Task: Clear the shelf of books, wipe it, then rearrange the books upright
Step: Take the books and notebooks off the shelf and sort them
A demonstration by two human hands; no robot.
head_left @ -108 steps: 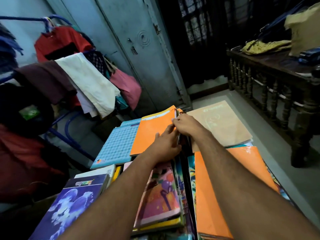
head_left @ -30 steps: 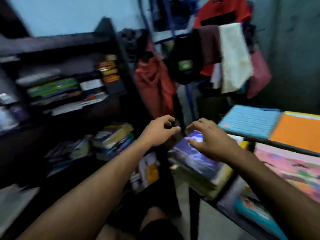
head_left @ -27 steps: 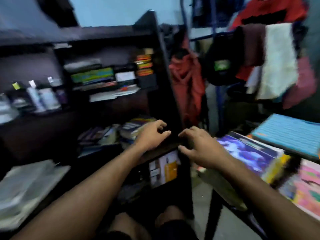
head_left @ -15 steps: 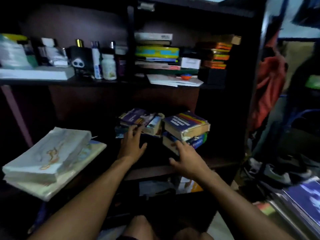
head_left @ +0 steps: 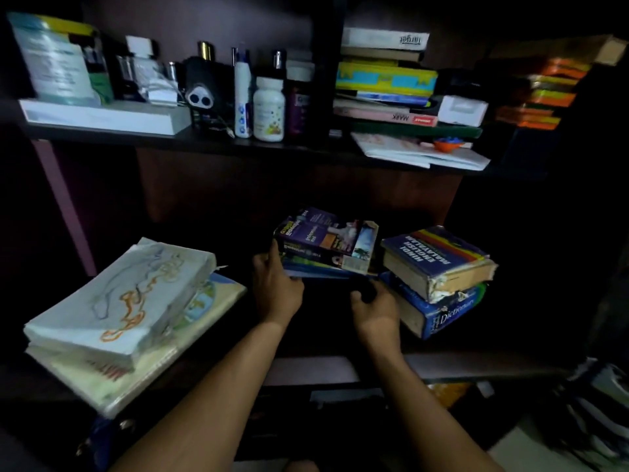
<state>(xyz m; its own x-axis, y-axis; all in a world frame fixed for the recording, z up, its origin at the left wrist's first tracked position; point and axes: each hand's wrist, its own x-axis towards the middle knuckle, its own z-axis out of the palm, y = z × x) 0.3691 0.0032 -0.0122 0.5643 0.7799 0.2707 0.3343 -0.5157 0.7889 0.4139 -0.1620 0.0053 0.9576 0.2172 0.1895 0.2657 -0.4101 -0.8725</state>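
Note:
A dark wooden shelf [head_left: 340, 369] fills the view. On its middle board a small stack of purple-covered books [head_left: 323, 243] lies tilted. My left hand [head_left: 275, 287] grips the stack's left edge, thumb on top. My right hand [head_left: 372, 308] is curled under the stack's front right corner. Right of it, a thick Hindi-English-Malayalam dictionary [head_left: 439, 260] rests on a blue dictionary [head_left: 439, 311]. At the left, a white-wrapped thick book [head_left: 115, 301] lies on a flat pale book [head_left: 102, 373], both overhanging the board's front edge.
The upper board [head_left: 211, 143] carries several bottles [head_left: 269, 109], a white box [head_left: 105, 115], flat stacked books [head_left: 384, 80], loose papers [head_left: 418, 153] and orange boxes [head_left: 541, 93]. More items sit in the dark compartment below. Books on a table show at the lower right corner [head_left: 602, 413].
I turned from the book-covered table to the shelf. Both hands, empty before, reached in and closed on the purple stack, which is now lifted and tilted at its front.

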